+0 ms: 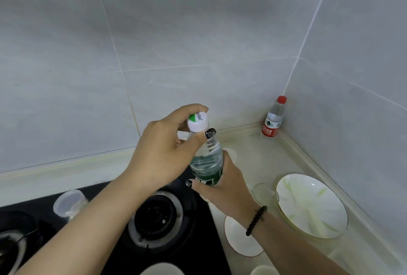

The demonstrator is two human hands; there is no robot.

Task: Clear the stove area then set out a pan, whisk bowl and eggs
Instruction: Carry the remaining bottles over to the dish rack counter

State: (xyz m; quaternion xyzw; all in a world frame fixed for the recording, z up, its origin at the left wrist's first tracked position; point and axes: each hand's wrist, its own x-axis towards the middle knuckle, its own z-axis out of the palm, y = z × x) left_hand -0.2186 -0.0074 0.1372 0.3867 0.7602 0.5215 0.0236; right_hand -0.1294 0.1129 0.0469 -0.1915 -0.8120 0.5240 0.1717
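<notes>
above the right burner (157,215) of the black stove (199,252), a green-labelled water bottle (208,162) is held upright between both hands, off any surface. the left hand (161,153) has its thumb and fingers curled round the white and green cap (197,122), pinching it at the top of the neck. the right hand (224,184) wraps around the lower body of the bottle from the right, thumb across the green label; a dark bead bracelet (256,220) sits on that wrist.

on the pale desk (253,142) to the right of the stove lie a large white plate with a faint green leaf pattern (312,204), tilted against something beneath it, a clear glass piece (263,193) just beside its left rim, and a smaller white dish (237,241) partly hidden under the right forearm. a second water bottle with a red cap and red label (273,120) stands upright in the far corner where the tiled walls (154,32) meet, well apart from the hands. a clear plastic cup (69,203) rests on the stove left of the burner, and something dark and shiny shows at the left edge, too cut off to tell. two pale rims show at the bottom edge.
</notes>
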